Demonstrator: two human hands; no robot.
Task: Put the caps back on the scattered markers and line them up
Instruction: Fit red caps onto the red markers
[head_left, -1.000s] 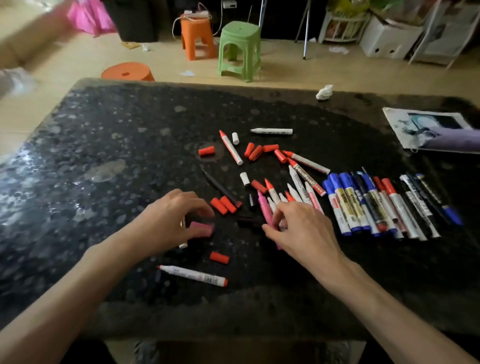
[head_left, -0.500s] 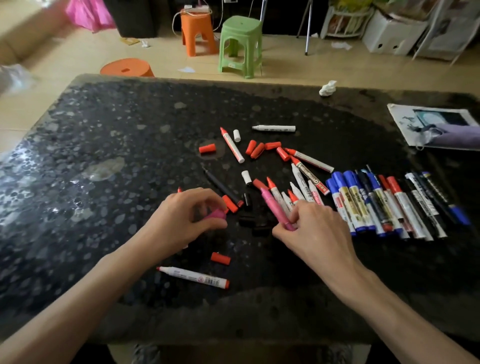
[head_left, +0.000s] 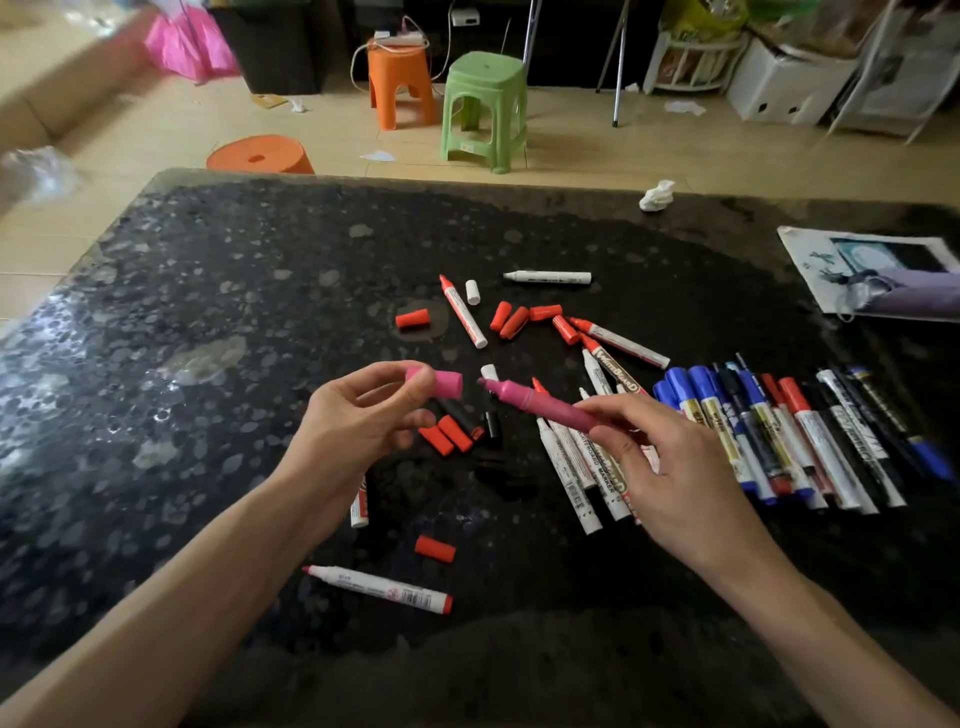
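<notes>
Spanning foreground: black speckled table (head_left: 218, 322); green stool (head_left: 485, 109) behind.

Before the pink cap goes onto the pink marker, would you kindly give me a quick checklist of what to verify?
1. Pink cap pinched in the left hand: ok.
2. Pink marker held by the right hand: ok.
3. Marker tip points toward the cap: ok.
4. Cap's open end faces the tip: cannot tell, the opening is not visible.
5. Cap and tip apart, nothing between them: ok.
6. Room beside the lined-up row of markers on the table: cannot tell.
</notes>
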